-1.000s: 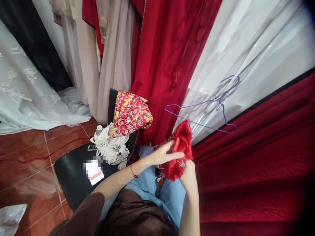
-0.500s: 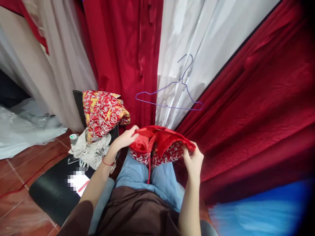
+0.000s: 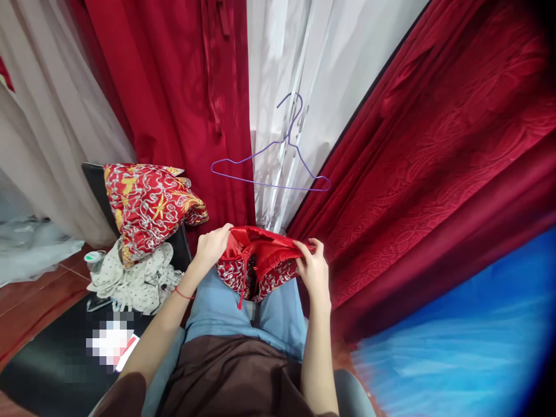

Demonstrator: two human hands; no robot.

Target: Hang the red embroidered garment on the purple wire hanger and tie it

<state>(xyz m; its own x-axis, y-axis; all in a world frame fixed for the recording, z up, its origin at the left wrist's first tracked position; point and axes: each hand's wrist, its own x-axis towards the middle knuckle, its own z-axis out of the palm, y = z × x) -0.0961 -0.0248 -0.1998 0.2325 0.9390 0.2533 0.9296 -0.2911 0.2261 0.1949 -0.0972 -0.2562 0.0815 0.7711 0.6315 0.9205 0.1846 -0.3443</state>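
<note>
Over my lap I hold a red garment (image 3: 275, 255) with a smooth red lining and a silver-patterned outer side. My left hand (image 3: 212, 246) is closed on its upper left edge. At the other end, my right hand (image 3: 313, 266) pinches the edge between bent fingers. The garment is spread between both hands with its lining showing, and a thin red tie (image 3: 242, 289) dangles from its front. Part of the outer side is hidden under the folds. Beyond it, a purple wire hanger (image 3: 278, 186) hangs in front of white cloth.
To the left, a black chair (image 3: 43, 347) bears a folded red, gold and silver cloth (image 3: 152, 202), a dotted white cloth (image 3: 143, 278) and a phone-like bright object. Red drapes (image 3: 417, 174) hang at the right, above blue tulle (image 3: 469, 336). Pale drapes (image 3: 56, 116) hang at the left.
The view has turned right, so the hanger and chair appear further left. My right hand has shifted its hold, its fingers now lying over the garment's edge. The garment stays stretched between both hands.
</note>
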